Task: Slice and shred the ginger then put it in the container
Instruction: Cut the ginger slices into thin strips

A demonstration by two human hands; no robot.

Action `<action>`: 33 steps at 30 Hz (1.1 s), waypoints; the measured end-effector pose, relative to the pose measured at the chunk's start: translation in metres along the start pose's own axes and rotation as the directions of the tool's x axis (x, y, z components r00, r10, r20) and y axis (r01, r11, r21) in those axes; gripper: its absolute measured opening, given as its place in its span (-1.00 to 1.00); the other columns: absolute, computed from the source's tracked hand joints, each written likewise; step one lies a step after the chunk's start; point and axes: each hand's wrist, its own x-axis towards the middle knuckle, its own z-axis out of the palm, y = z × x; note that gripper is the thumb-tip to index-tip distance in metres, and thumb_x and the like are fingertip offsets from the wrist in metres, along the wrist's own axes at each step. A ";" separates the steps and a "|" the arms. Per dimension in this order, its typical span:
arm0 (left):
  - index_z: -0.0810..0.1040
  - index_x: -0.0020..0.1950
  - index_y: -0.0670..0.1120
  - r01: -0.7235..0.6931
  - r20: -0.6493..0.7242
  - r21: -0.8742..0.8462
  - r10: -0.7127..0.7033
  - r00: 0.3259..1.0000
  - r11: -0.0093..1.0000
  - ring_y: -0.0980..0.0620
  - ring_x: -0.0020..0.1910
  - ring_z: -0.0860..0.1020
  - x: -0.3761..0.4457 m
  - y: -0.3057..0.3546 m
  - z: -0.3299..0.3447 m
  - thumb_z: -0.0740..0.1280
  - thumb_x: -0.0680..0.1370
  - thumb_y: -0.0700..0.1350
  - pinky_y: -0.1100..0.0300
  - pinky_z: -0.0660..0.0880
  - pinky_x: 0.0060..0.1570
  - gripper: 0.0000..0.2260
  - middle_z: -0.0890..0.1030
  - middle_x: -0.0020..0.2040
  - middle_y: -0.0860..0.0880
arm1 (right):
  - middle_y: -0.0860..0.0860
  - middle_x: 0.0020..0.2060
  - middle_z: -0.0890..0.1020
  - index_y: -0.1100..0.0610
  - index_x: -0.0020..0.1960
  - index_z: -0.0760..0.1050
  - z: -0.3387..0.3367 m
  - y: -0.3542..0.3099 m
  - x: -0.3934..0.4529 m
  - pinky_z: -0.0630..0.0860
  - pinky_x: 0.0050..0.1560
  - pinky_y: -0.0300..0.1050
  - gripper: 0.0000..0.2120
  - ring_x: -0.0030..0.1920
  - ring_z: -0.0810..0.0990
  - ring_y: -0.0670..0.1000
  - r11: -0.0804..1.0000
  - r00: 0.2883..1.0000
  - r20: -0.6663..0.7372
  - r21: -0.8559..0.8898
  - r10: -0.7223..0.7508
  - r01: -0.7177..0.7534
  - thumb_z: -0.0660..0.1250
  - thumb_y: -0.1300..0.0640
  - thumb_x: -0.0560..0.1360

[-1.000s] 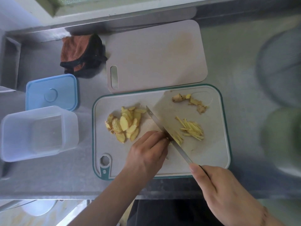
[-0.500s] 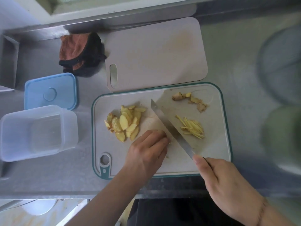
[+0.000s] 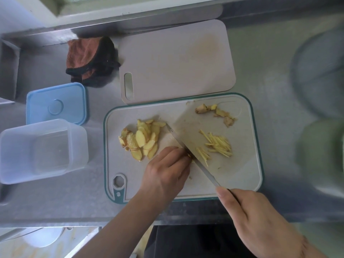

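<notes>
At the far left I see the clear container (image 3: 42, 149) standing on the desk (image 3: 270, 75), nothing in it yet, with its blue lid (image 3: 55, 104) lying just behind it and a rust-and-black cloth (image 3: 91, 60) further back. A spare pale board (image 3: 176, 60) lies behind the working cutting board (image 3: 247, 175).

On the working board's left half sits the pile of ginger slices (image 3: 142, 139), not yet shredded. My left hand (image 3: 165, 173) is just right of that pile, fingers curled down and pinning a small stack of slices against the blade; the stack itself is almost wholly hidden under the fingertips.

The knife (image 3: 188, 146) is the change: half a second ago the blade was lifted and tilted off the board, and now it is down again at my left fingertips, with a few fresh strips lying just right of the edge. So another cut has landed, and I judge shredding is mid-way, most slices still waiting.

Right of the blade lies the main heap of ginger shreds (image 3: 218, 145), and behind it the knobbly trimmings (image 3: 216, 113). My right hand (image 3: 260, 224) is wrapped round the knife handle, forefinger along the spine.
</notes>
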 end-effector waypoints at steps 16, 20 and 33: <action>0.71 -0.07 -0.25 -0.014 -0.003 -0.008 0.014 1.000 1.000 -0.11 -0.05 0.64 -0.001 -0.002 -0.001 0.47 0.51 -0.34 0.07 0.61 0.01 -0.96 0.67 -0.06 -0.15 | -0.01 -0.58 0.33 0.09 -0.44 0.20 -0.002 0.002 0.011 0.23 -0.46 -0.26 -0.44 -0.52 0.31 -0.07 0.999 0.999 -0.012 0.004 -0.034 0.034 -0.06 -0.35 0.46; 0.72 -0.04 -0.26 -0.031 -0.006 -0.012 0.031 0.999 0.999 -0.12 -0.02 0.66 -0.002 -0.004 0.000 0.47 0.51 -0.33 0.04 0.62 0.04 -0.94 0.70 -0.02 -0.15 | -0.02 -0.55 0.37 0.08 -0.44 0.21 0.001 0.000 0.006 0.23 -0.46 -0.28 -0.37 -0.50 0.34 -0.07 0.998 0.998 -0.006 0.007 -0.055 0.055 -0.14 -0.42 0.45; 0.73 -0.02 -0.24 -0.025 -0.016 -0.008 0.025 1.000 1.000 -0.09 0.03 0.67 -0.007 -0.006 0.004 0.47 0.53 -0.32 0.07 0.60 0.09 -0.93 0.71 0.02 -0.12 | 0.02 -0.55 0.31 0.09 -0.44 0.16 0.005 -0.002 0.015 0.23 -0.43 -0.22 -0.46 -0.50 0.29 -0.05 1.000 0.999 0.042 -0.001 -0.024 0.024 -0.09 -0.34 0.45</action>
